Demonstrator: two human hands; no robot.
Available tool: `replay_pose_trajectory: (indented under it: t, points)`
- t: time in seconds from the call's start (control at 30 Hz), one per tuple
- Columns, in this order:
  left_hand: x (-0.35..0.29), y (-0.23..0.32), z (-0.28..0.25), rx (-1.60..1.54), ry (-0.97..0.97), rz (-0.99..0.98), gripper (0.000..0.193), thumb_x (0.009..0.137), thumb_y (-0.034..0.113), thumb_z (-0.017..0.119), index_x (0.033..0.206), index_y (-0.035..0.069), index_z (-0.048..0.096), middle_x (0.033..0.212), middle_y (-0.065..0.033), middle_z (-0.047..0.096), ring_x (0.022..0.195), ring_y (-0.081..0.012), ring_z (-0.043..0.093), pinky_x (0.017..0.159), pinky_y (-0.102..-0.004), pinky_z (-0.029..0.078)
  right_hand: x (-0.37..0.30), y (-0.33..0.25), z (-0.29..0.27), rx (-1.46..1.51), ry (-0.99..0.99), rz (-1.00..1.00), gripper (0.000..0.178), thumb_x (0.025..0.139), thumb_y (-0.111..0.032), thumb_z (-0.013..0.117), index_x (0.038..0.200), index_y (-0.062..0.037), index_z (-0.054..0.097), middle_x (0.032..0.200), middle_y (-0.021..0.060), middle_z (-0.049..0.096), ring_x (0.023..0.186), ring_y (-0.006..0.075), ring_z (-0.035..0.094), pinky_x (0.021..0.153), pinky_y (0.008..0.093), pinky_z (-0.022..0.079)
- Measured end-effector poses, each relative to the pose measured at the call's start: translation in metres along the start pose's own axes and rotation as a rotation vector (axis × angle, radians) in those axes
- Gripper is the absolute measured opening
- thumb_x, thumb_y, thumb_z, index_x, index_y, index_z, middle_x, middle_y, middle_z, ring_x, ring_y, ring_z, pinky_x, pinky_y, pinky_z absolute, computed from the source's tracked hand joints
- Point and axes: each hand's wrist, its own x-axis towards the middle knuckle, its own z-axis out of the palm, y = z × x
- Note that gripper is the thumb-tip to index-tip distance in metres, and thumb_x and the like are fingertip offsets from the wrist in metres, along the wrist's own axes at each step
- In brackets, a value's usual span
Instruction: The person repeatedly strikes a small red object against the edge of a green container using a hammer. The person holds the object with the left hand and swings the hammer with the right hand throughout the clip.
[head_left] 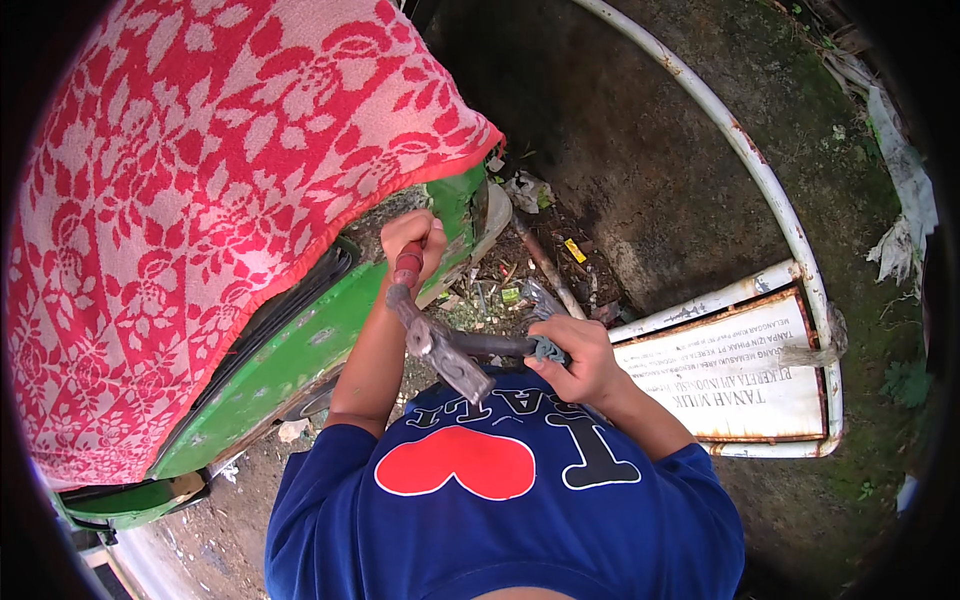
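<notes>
My left hand (416,240) is closed in a fist round the red handle of a tool (408,265) with a greyish lower end. That end meets the worn grey head of a hammer (450,362), and I cannot tell where one stops and the other starts. My right hand (578,357) grips the hammer's dark handle, with a twist of grey-green material (548,350) at the thumb. Both tools are held in front of my chest, over my blue shirt. The left fist is beside the edge of a green metal body (310,345).
A red and pink flowered cloth (220,180) drapes over the green body at left. A curved white pipe frame (745,140) with a rust-edged white sign (735,375) lies at right. Litter and rubble (500,285) cover the ground ahead, beside a rusty pipe (550,268).
</notes>
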Motion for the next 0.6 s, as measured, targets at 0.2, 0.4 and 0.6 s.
replay_pose_trajectory:
  t: [0.2,0.4,0.6]
  points:
    - [0.0,-0.004,-0.002,0.018,-0.021,-0.115,0.028,0.075,-0.008,0.057,0.06,0.0,0.034,0.055,-0.0071,0.033,0.047,-0.0184,0.032,0.045,-0.0312,0.029,0.0,0.01,-0.004,0.02,0.003,-0.002,0.029,0.083,-0.021,0.07,0.095,0.0054,0.065,0.078,0.017,0.064,0.066,0.0303,0.064,0.059,0.035,0.048]
    - [-0.015,-0.01,-0.005,-0.067,0.098,-0.117,0.028,0.075,-0.009,0.056,0.059,0.0,0.035,0.056,-0.0058,0.038,0.048,-0.017,0.035,0.046,-0.0311,0.031,0.004,0.019,0.002,0.012,0.021,0.094,0.033,0.084,-0.024,0.07,0.095,0.0063,0.064,0.079,0.0182,0.064,0.067,0.0304,0.064,0.06,0.0349,0.049]
    - [-0.014,-0.014,-0.013,-0.319,0.14,-0.128,0.028,0.078,-0.006,0.054,0.058,-0.002,0.036,0.059,-0.0086,0.045,0.052,-0.0185,0.041,0.052,-0.0325,0.037,0.002,0.02,-0.004,0.084,0.036,0.18,0.033,0.085,-0.025,0.07,0.097,0.005,0.065,0.082,0.0187,0.066,0.071,0.032,0.065,0.063,0.0355,0.049]
